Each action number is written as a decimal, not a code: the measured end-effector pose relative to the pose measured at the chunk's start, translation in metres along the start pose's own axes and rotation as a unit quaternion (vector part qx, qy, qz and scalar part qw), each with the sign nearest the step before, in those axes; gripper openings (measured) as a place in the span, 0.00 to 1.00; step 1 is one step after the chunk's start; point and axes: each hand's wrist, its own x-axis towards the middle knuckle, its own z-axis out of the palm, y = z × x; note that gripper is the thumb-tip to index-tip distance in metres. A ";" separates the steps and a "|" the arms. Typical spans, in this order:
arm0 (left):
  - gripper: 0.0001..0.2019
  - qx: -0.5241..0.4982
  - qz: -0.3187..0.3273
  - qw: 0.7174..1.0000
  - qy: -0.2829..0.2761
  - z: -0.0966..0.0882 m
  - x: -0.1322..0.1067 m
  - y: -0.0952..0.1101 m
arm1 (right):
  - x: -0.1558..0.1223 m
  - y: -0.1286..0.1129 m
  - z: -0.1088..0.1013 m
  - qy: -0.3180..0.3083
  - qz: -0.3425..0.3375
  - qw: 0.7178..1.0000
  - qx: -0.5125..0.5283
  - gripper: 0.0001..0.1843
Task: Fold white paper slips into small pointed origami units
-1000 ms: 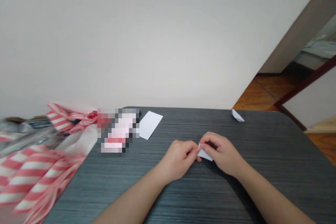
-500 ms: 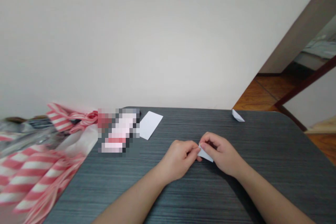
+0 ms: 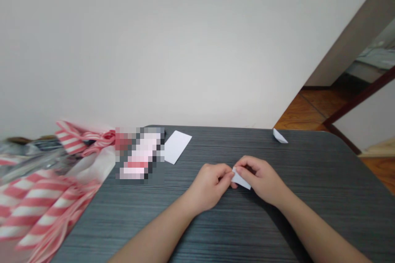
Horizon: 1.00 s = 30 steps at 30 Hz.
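Left hand and right hand both pinch a small folded paper over the dark table.

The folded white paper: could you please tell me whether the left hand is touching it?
Touching. The head view shows the left hand pinching the folded white paper at its left corner, with no gap; the right hand holds its other side.

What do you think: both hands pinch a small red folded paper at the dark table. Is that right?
Not quite. The folded paper is white, not red. The head view shows the left hand and the right hand both pinching it at the dark table.
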 end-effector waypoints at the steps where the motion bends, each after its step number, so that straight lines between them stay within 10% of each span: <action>1: 0.15 -0.001 -0.003 1.000 0.002 0.000 0.000 0.000 | 0.000 0.000 -0.001 -0.002 -0.002 1.000 -0.007 0.10; 30: 0.18 -0.127 -0.084 0.988 0.004 0.001 -0.002 -0.002 | -0.002 0.005 -0.018 -0.014 0.041 0.998 -0.046 0.14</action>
